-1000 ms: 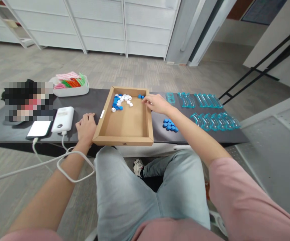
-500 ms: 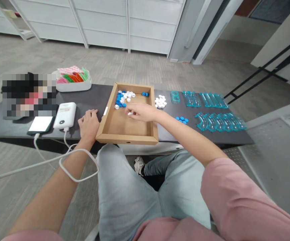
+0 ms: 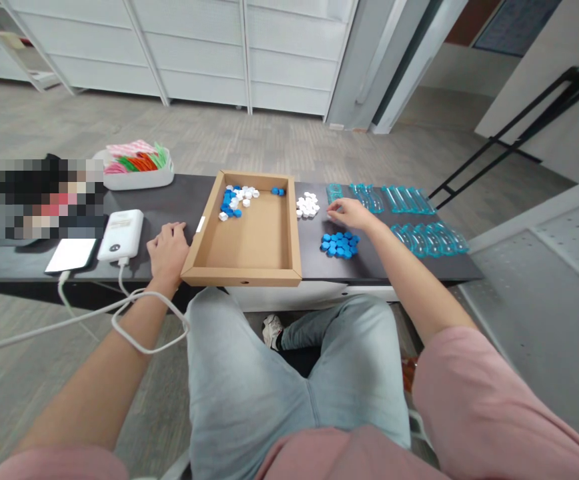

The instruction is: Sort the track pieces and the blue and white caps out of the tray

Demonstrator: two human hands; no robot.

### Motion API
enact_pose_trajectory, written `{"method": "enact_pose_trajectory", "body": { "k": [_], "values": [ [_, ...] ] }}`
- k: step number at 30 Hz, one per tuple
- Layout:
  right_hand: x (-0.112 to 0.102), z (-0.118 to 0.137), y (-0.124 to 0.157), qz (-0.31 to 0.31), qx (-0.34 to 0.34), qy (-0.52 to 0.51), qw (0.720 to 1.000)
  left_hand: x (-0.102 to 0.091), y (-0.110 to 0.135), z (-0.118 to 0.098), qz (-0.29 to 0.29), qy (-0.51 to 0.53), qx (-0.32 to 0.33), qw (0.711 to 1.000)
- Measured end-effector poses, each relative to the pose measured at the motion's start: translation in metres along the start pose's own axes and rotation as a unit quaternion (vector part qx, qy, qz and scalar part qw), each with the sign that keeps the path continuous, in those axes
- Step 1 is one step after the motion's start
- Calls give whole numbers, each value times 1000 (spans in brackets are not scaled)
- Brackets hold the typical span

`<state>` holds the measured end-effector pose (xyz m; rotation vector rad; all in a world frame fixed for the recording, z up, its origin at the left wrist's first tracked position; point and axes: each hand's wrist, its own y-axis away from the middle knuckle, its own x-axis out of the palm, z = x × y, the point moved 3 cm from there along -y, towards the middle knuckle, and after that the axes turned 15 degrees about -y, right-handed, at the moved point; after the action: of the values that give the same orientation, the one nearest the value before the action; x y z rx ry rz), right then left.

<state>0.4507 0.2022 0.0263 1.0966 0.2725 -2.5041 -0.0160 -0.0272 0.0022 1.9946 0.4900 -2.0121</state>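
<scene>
Right hand [image 3: 352,214] moved clear of box edge [image 3: 294,230].

Anything in the right grip [image 3: 353,214] seems too small to tell.

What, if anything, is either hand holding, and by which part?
The left hand rests on the table beside the tray, holding nothing visible. Whether the right hand pinches anything cannot be told at this size.

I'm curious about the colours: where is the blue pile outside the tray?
In the head view, the blue pile lies on the dark table, right of the cardboard tray, nearer the camera than the white pile.
</scene>
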Motion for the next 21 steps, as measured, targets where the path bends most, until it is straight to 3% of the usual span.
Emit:
{"method": "enact_pose_trajectory", "body": {
  "k": [7, 14, 17, 21],
  "values": [
    [29, 1, -14, -46, 1, -14, 999, 0, -2, -1, 10, -12, -12, 1000],
    [30, 7, -17, -119, -25, -32, 992, -1, -2, -3, 9, -17, -15, 1000],
    [34, 27, -23, -142, -84, -41, 985, -1, -2, -3, 9, -18, -14, 1000],
    [70, 82, -51, -39, -187, -49, 980, 0, -2, -4, 4, -28, -24, 999]
  ]
}}
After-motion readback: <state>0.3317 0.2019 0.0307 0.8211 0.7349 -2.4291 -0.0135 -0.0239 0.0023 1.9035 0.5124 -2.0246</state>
